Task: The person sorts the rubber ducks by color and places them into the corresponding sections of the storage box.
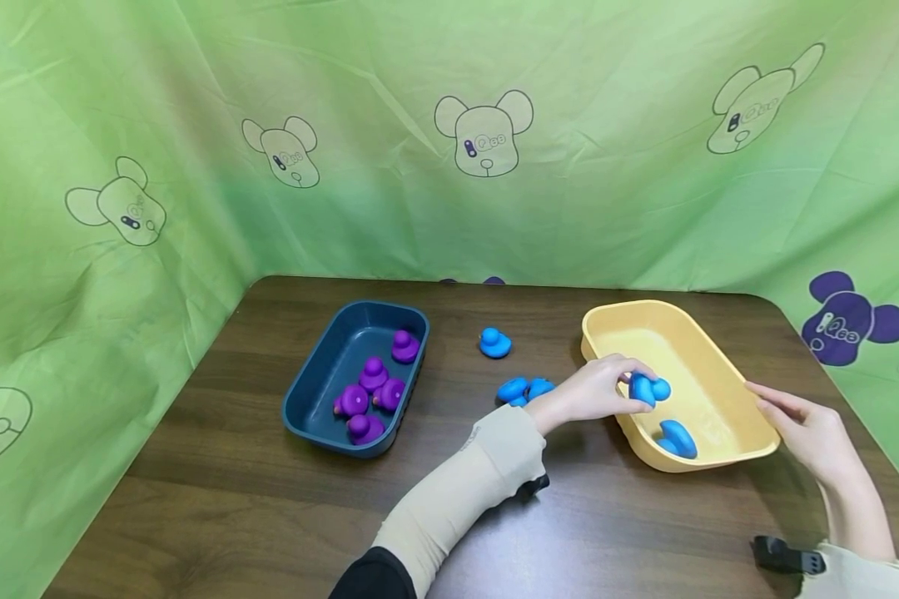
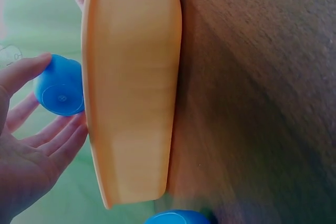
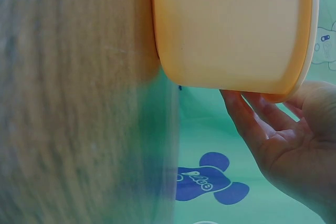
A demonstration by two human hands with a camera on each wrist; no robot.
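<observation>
My left hand [image 1: 593,391] pinches a blue toy duck [image 1: 641,389] between thumb and fingers at the left rim of the yellow tray [image 1: 707,341]. In the left wrist view the duck [image 2: 62,94] shows its round underside beside the tray's rim. Another blue toy duck [image 1: 677,439] lies inside the tray near the front. My right hand [image 1: 812,433] rests at the tray's right side; in the right wrist view its nearly straight fingers [image 3: 244,121] touch the outer wall. Several blue ducks [image 1: 514,388] sit on the table, partly hidden behind my left wrist.
A dark blue tray [image 1: 303,399] stands left of centre, with several purple toy ducks [image 1: 373,374] in it. One more blue duck [image 1: 494,343] sits alone between the trays. A green printed curtain [image 1: 389,208] hangs behind the brown wooden table [image 1: 217,499].
</observation>
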